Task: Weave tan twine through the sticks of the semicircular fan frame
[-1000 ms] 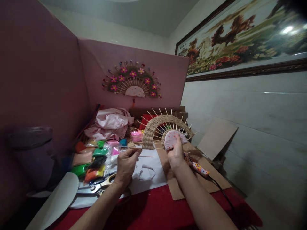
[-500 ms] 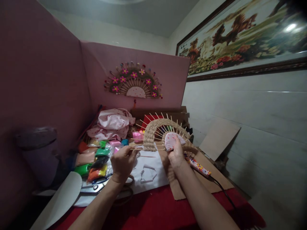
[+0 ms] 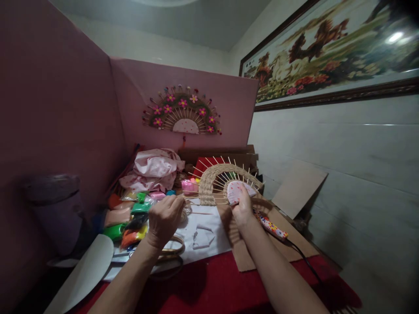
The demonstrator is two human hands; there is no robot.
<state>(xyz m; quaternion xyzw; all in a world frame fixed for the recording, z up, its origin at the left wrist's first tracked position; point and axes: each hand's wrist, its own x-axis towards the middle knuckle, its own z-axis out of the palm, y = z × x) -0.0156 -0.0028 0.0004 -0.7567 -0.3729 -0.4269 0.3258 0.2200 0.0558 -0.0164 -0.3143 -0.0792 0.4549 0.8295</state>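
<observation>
A half-round woven fan frame (image 3: 207, 188), made of twine over thin sticks that fan outward, is held up above the table. My right hand (image 3: 242, 211) is closed on its pale half-disc base (image 3: 234, 192), with the thumb across the front. Left of the frame, my left hand (image 3: 165, 218) is closed in a pinch. A thin strand that looks like twine runs between its fingertips and the frame's left end; the fingers partly hide it. Loose twine (image 3: 186, 210) lies just behind that hand. Scissors (image 3: 175, 246) lie under my left wrist, partly covered.
Bags of coloured clay (image 3: 118, 217) and crumpled pink cloth (image 3: 155, 168) lie at the left. A dotted glue gun (image 3: 274, 227) with a cord rests on cardboard (image 3: 301, 248). White paper (image 3: 219, 235) bears scraps. A decorated fan (image 3: 183, 103) hangs on the pink panel.
The fan frame has shifted slightly to the right with my right hand. My left hand has turned and moved slightly left and up, widening the gap to the frame.
</observation>
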